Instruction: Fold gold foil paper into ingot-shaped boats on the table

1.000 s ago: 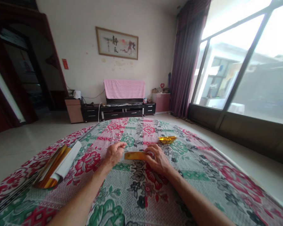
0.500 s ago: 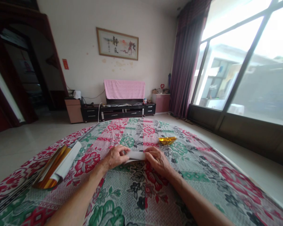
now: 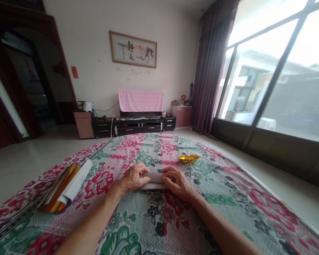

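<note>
A folded strip of pale paper (image 3: 154, 178) lies between my hands, just above or on the flowered tablecloth. My left hand (image 3: 135, 177) pinches its left end between thumb and fingers. At the other end, my right hand (image 3: 177, 181) grips the paper the same way, fingertips on the top fold. A lower flap of the paper shows beneath the fold, toward me. Beyond my right hand sits a shiny gold folded-foil piece (image 3: 189, 158), shaped like a boat or ingot.
Loosely curled gold-and-white paper sheets (image 3: 62, 191) lie in a stack at the table's left. The patterned tablecloth (image 3: 138, 226) covers the rounded table. Farther back are a low black TV cabinet (image 3: 138, 126), a pink cloth (image 3: 140, 100) over a screen, and large windows at right.
The paper strip has tilted so that its top fold looks broader and a flap shows below. My left thumb has come down onto the near side. The other things have stayed put.
</note>
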Available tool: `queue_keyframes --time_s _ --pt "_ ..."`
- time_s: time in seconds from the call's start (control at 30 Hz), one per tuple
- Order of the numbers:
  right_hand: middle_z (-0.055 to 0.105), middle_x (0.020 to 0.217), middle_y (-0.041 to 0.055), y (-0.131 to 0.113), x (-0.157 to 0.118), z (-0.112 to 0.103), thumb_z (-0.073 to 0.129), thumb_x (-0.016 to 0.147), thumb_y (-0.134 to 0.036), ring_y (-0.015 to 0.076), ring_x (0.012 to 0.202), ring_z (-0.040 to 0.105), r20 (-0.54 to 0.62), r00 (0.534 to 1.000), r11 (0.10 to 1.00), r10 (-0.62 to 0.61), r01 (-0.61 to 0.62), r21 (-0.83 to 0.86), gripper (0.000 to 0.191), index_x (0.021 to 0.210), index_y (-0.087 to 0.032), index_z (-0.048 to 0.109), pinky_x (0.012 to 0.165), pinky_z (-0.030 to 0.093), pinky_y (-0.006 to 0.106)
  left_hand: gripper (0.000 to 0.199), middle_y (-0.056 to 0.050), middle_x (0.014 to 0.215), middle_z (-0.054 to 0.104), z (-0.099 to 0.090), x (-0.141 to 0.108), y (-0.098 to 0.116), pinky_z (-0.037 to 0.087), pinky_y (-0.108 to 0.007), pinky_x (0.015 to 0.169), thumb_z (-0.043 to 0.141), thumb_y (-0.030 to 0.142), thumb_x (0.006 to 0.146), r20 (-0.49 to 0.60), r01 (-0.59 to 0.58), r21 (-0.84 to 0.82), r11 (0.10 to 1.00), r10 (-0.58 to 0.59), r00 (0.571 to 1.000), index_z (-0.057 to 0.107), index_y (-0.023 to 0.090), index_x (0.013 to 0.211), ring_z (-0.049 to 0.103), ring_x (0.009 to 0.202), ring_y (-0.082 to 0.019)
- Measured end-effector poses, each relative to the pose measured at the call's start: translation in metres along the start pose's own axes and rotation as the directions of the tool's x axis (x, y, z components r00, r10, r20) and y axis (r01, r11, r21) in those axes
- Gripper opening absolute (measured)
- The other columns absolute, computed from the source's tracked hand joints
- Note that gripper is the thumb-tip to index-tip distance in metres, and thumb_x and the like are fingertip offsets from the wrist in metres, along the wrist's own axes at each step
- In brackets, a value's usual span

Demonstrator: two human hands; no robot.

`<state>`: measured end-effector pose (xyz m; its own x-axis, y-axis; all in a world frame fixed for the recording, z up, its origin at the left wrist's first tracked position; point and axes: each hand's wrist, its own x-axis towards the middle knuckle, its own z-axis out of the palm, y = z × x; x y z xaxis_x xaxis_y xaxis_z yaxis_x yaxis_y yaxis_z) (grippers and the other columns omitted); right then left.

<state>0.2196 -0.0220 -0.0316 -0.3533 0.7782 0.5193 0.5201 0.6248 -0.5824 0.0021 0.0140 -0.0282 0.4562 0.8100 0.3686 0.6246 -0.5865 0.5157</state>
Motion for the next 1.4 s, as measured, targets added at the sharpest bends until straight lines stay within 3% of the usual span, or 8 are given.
queue_keyframes --time_s 0.13,0.3,0.5,0.63,0.73,0.93,1.2,1.4 --pt "0.058 0.108 0.0062 0.006 0.0 0.003 0.054 0.078 -0.021 0.018 0.097 0.055 -0.112 0.993 0.999 0.036 -0.037 -0.006 0.018 0.093 -0.02 0.063 0.083 0.044 0.03 0.01 -0.002 0.079 0.06 0.001 0.001 0.001 0.042 -0.023 0.065 0.059 0.023 0.066 -0.019 0.055 -0.04 0.998 -0.056 0.998 0.064 0.017 0.07 0.053 0.07 -0.013" --pt "0.055 0.114 0.0123 0.018 0.003 0.012 0.057 0.075 -0.033 0.0227 0.098 0.056 -0.261 0.923 0.959 0.283 -0.267 0.096 0.052 0.123 -0.017 0.043 0.083 0.047 0.038 0.014 0.0 0.066 0.059 0.001 0.005 0.0 0.039 -0.022 0.058 0.058 0.028 0.067 -0.08 0.204 -0.095 0.974 -0.212 0.974 0.064 0.016 0.07 0.052 0.063 -0.012" --pt "0.058 0.114 0.0125 0.01 0.01 0.02 0.061 0.071 -0.039 0.0229 0.097 0.058 -0.178 0.849 0.774 0.498 -0.343 0.533 0.073 0.133 -0.017 0.029 0.078 0.049 0.034 0.022 0.001 0.064 0.061 0.003 0.007 0.01 0.039 -0.022 0.056 0.057 0.034 0.068 0.003 0.28 -0.323 0.904 -0.295 0.955 0.063 0.015 0.076 0.052 0.058 -0.012" --pt "0.061 0.109 0.0083 -0.002 0.012 0.023 0.06 0.07 -0.032 0.021 0.091 0.06 -0.107 0.858 0.576 0.502 -0.24 0.781 0.065 0.129 -0.021 0.034 0.07 0.05 0.031 0.022 0.001 0.062 0.061 0.003 0.006 0.019 0.039 -0.021 0.053 0.057 0.034 0.068 0.087 0.291 -0.44 0.85 -0.282 0.955 0.062 0.014 0.074 0.052 0.055 -0.011" --pt "0.064 0.102 0.0071 -0.004 0.011 0.025 0.061 0.068 -0.03 0.0205 0.088 0.061 -0.093 0.873 0.514 0.479 -0.192 0.836 0.054 0.119 -0.019 0.045 0.071 0.05 0.03 0.022 0.001 0.062 0.061 0.006 0.005 0.02 0.039 -0.021 0.053 0.058 0.032 0.067 0.098 0.289 -0.442 0.849 -0.275 0.956 0.063 0.013 0.075 0.053 0.055 -0.011" --pt "0.066 0.079 0.0041 -0.001 0.009 0.029 0.064 0.065 -0.031 0.0175 0.067 0.06 -0.029 0.869 0.48 0.494 -0.245 0.842 0.029 0.089 -0.015 0.059 0.064 0.049 0.029 0.024 0.0 0.066 0.062 0.013 0.006 0.013 0.039 -0.021 0.053 0.06 0.033 0.067 0.11 0.216 -0.361 0.907 -0.189 0.976 0.066 0.014 0.08 0.055 0.061 -0.013" --pt "0.063 0.065 0.0018 -0.003 0.008 0.027 0.057 0.063 -0.029 0.0148 0.054 0.055 -0.01 0.844 0.512 0.536 -0.315 0.799 0.023 0.081 -0.014 0.058 0.053 0.046 0.026 0.038 0.0 0.068 0.06 -0.005 0.003 0.035 0.039 -0.022 0.061 0.045 0.043 0.081 0.139 0.056 -0.276 0.96 -0.017 0.99 0.066 0.016 0.065 0.053 0.064 -0.013" --pt "0.058 0.06 0.0001 -0.005 0.007 0.02 0.05 0.064 -0.026 0.0123 0.05 0.049 0.004 0.856 0.603 0.517 -0.367 0.708 0.019 0.077 -0.015 0.057 0.046 0.04 0.022 0.032 0.0 0.065 0.06 -0.008 0.002 0.033 0.041 -0.022 0.059 0.044 0.039 0.081 0.09 0.105 -0.331 0.938 -0.079 0.993 0.066 0.016 0.077 0.052 0.06 -0.012"
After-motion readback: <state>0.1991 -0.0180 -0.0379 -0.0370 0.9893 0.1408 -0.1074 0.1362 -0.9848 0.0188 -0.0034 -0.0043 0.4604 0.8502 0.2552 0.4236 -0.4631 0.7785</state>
